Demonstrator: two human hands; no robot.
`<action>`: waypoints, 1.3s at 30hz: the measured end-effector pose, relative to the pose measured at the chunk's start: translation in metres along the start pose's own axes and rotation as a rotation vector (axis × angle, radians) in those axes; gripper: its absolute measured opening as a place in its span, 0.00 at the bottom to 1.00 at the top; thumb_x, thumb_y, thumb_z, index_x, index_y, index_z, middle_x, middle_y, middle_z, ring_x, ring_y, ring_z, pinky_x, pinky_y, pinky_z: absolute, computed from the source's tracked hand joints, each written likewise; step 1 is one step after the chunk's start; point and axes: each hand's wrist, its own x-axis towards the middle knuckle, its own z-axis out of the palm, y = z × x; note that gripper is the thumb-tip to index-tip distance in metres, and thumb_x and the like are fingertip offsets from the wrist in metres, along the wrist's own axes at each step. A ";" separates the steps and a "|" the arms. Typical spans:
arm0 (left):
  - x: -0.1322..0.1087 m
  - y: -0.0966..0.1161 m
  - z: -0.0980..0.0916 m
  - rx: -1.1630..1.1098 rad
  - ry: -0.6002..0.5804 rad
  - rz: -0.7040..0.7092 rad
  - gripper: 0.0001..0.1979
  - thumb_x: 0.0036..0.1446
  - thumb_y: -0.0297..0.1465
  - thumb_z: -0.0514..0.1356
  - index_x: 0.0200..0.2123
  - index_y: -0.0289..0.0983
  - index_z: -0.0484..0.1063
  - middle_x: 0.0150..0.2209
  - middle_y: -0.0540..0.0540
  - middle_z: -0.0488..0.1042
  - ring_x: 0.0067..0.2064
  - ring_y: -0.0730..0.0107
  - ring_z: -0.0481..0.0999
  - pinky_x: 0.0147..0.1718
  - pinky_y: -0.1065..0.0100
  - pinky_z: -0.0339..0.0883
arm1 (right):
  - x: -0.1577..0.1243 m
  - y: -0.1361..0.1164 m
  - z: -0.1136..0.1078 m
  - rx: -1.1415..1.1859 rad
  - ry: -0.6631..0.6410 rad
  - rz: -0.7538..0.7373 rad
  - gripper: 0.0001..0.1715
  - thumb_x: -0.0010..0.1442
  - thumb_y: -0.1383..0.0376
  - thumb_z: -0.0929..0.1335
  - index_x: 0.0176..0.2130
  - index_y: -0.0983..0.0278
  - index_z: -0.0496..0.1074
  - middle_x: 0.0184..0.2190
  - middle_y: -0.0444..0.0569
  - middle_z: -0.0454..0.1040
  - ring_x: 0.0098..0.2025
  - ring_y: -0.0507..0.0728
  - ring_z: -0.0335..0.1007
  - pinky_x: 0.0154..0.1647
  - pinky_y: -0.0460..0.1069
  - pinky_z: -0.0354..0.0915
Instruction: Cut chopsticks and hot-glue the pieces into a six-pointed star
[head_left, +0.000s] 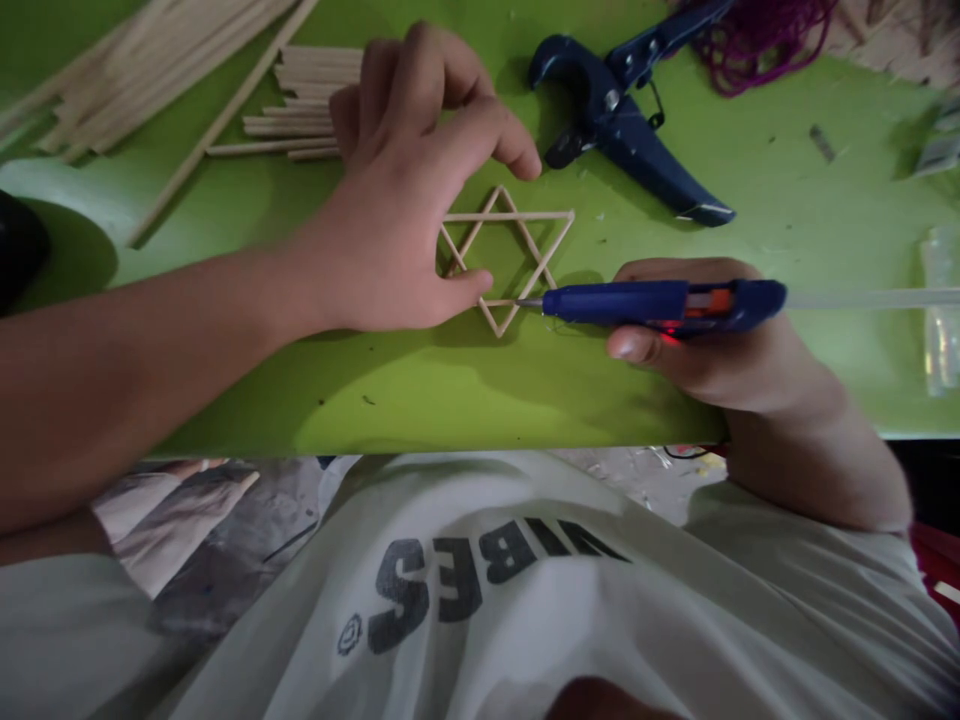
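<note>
A six-pointed star (517,216) made of thin wooden sticks lies flat on the green table. My left hand (405,190) arches over its left side and hides part of it. The thumb rests at the star's lower stick, while the bent fingers stay apart, well above the thumb. In my right hand (712,365) is a blue hot glue gun (615,302), held sideways with a red light glowing on it. Its metal nozzle points left and meets the star near a lower crossing of the sticks. A clear glue stick (847,298) extends from the gun's back end.
Long wooden sticks (165,65) lie at the far left, with shorter cut sticks (300,125) behind my left hand. A dark blue pipe cutter (622,120) lies beyond the star, near purple cord (765,45). The green table's (435,400) front edge runs close to my body.
</note>
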 end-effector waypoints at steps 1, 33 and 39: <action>0.000 0.000 0.000 0.001 -0.001 0.004 0.32 0.68 0.29 0.72 0.73 0.45 0.73 0.75 0.31 0.62 0.79 0.30 0.63 0.74 0.24 0.58 | 0.000 0.001 0.000 0.004 -0.001 0.001 0.39 0.61 0.38 0.92 0.32 0.60 0.76 0.27 0.40 0.68 0.29 0.52 0.57 0.28 0.53 0.50; 0.002 0.003 -0.004 -0.050 0.011 -0.037 0.39 0.56 0.31 0.76 0.72 0.42 0.80 0.75 0.30 0.69 0.80 0.28 0.68 0.74 0.30 0.60 | -0.004 -0.001 -0.002 -0.040 0.020 0.066 0.40 0.57 0.35 0.92 0.31 0.59 0.76 0.26 0.40 0.68 0.29 0.53 0.57 0.26 0.54 0.51; 0.002 0.001 -0.003 -0.045 -0.001 -0.035 0.31 0.69 0.38 0.72 0.74 0.43 0.79 0.76 0.31 0.66 0.81 0.30 0.65 0.75 0.29 0.59 | -0.006 -0.001 -0.003 -0.047 0.023 0.063 0.41 0.58 0.35 0.92 0.32 0.59 0.76 0.26 0.40 0.67 0.29 0.53 0.57 0.26 0.54 0.50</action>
